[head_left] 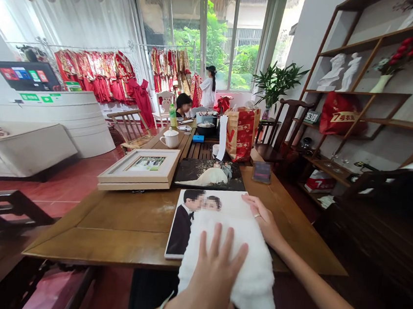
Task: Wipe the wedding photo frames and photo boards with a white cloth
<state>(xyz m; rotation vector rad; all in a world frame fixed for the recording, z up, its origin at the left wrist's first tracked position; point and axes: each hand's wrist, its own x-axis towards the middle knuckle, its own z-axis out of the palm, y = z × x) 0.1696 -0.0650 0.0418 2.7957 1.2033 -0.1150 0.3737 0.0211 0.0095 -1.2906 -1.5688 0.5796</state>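
A white-edged photo panel [180, 233] with a picture of a couple lies on the wooden table in front of me. A white fluffy cloth [252, 277] covers its lower right part and hangs over the table's front edge. My left hand [216, 268] rests flat on the cloth with its fingers spread. At the panel's upper right corner, my right hand [259, 216] grips the edge; its thumb is not clearly seen. Just beyond the panel lies a dark photo panel [186, 172] showing a white gown. Two stacked pale picture frames [167, 177] are to its left.
On the wooden table [116, 236] stand a white teapot [171, 139], a red paper bag [243, 136], a blue box [198, 138] and a small dark square object [261, 172]. Chairs flank the table. Two people are farther back, near racks of red garments [92, 76]. Shelves rise at right.
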